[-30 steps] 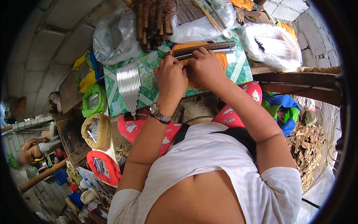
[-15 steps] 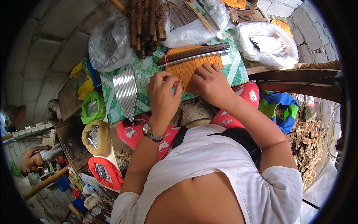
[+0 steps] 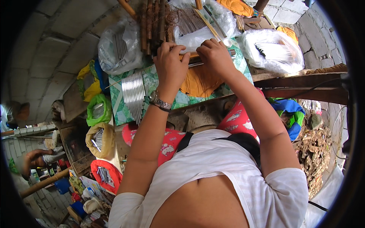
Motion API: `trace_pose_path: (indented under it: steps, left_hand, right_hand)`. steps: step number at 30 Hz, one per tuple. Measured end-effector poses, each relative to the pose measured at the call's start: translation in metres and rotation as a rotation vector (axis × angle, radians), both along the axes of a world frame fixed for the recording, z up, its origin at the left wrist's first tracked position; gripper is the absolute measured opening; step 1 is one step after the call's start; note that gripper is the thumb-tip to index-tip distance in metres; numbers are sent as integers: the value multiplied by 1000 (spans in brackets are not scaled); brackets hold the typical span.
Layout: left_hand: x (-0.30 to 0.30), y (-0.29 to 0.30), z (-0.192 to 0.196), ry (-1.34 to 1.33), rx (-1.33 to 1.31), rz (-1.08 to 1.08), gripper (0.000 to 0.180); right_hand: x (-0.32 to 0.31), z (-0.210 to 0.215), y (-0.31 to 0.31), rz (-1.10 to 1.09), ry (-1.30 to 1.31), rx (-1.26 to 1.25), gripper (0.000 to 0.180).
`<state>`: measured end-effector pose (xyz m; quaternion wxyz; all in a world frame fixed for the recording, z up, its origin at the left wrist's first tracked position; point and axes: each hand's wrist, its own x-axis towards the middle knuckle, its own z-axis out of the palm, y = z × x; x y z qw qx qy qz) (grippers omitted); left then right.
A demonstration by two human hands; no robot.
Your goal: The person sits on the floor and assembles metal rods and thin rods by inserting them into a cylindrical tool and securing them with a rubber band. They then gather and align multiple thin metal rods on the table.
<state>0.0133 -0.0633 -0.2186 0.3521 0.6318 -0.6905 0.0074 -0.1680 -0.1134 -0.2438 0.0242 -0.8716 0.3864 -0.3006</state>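
A flat sheet of orange fibres (image 3: 201, 81) lies on a green patterned board (image 3: 121, 110). A thin dark slat (image 3: 193, 57) runs across the far end of the fibres. My left hand (image 3: 171, 62), with a metal wristwatch (image 3: 159, 102) below it, curls its fingers over the left part of the slat. My right hand (image 3: 216, 57) grips the slat's right part, about a hand's width away. To the left on the board lies a fan of thin shiny metal strips (image 3: 133, 93).
Clear bags of metal strips sit at the far left (image 3: 118, 45) and far right (image 3: 273, 51). Brown sticks (image 3: 152, 22) stand beyond the board. Green (image 3: 97, 108), tan (image 3: 99, 138) and red (image 3: 104, 173) bags hang left. A wooden beam (image 3: 304, 91) runs right. Another person (image 3: 38, 159) crouches low left.
Half a second ago both hands rested on the near part of the orange fibres. They have moved away from me to the slat at the far end, leaving the fibres uncovered.
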Motion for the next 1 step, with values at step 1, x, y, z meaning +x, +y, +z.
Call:
trace_pose_path:
  steps: [1]
  left_hand:
    - [2, 1, -2, 33, -1, -9, 22]
  right_hand:
    - [0, -3, -1, -9, 14, -2, 22]
